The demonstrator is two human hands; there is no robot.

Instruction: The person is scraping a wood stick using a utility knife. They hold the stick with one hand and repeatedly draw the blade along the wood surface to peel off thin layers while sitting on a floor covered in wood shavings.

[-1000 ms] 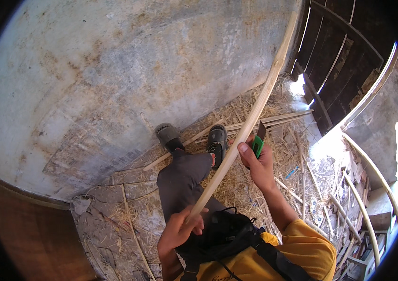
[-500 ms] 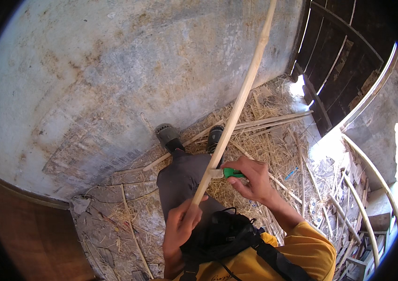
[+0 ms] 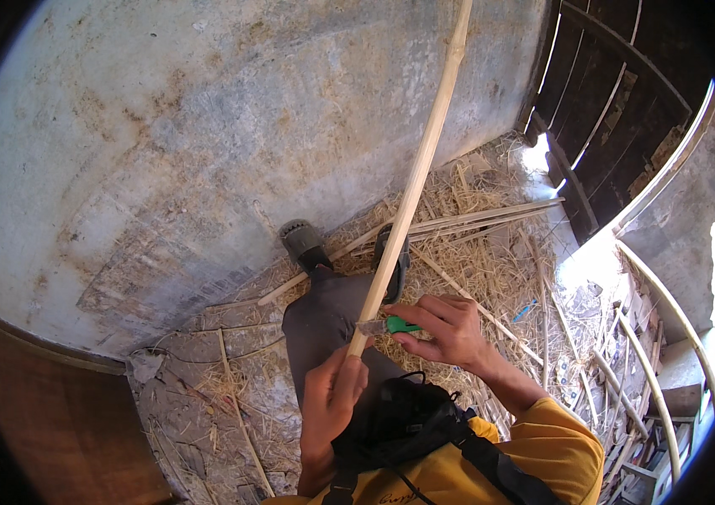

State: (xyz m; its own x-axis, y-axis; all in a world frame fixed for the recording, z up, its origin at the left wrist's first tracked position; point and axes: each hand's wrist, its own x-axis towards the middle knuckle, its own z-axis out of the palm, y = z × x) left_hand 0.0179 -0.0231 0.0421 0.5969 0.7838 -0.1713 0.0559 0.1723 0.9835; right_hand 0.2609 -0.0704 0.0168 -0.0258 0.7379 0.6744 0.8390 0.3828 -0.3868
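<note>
A long pale bamboo strip (image 3: 410, 198) slants up from my lap and runs past the top edge of the view. Its lower end is gripped by my left hand (image 3: 334, 391), fingers wrapped round it. My right hand (image 3: 442, 328) is closed on the green handle of a knife (image 3: 401, 325). The short blade lies across the strip, touching it just above my left hand. My dark trousered leg (image 3: 328, 311) is beneath the strip.
Straw-like shavings (image 3: 458, 244) cover much of the floor. Several split strips (image 3: 484, 217) lie beyond my shoes (image 3: 299, 240). A stained wall (image 3: 206, 151) rises ahead. Curved poles (image 3: 648, 362) lean at the right, and a brown wooden panel (image 3: 46, 404) stands at the left.
The knife blade has moved down the strip, closer to my left hand. The strip's upper part has swung left, and one shoe has shifted slightly.
</note>
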